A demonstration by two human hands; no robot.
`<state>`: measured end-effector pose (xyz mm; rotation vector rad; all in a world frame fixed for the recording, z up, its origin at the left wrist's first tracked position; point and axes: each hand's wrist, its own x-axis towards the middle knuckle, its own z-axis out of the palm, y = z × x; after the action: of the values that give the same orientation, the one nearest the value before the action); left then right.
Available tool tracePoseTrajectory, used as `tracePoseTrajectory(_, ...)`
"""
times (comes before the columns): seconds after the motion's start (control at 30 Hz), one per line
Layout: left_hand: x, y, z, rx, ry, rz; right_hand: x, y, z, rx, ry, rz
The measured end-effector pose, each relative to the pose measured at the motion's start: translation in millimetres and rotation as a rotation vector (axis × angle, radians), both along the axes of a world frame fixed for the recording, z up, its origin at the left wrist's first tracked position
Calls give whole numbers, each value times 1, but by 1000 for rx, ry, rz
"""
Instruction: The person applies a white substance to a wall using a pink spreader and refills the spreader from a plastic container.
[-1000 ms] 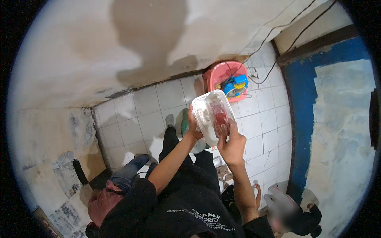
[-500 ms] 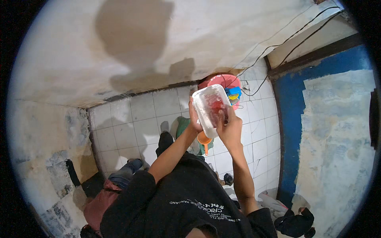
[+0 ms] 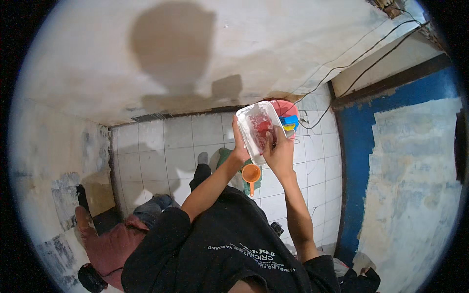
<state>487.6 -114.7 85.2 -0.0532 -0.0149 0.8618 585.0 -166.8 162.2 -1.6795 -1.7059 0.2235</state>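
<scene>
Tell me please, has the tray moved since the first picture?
Yes: the tray now appears higher in view, relative to the tub, hiding more of it; head movement may contribute.

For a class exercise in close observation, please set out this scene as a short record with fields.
Left hand: holds white tray at its left side
Right hand: reaches into tray, at red contents; grip unclear
Just below tray in view: orange dipper
Beyond tray: pink tub
Floor: pale tiles
Lower left: person in reddish top
</scene>
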Motion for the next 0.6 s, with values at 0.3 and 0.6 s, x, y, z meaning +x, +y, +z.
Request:
tracePoseTrajectory(0.3, -10, -8, 6, -13, 193, 77, -18, -11, 2, -15, 52, 39)
tracePoseTrajectory(0.6, -7, -11, 0, 60, 235, 94, -12, -11, 7, -52, 23, 34)
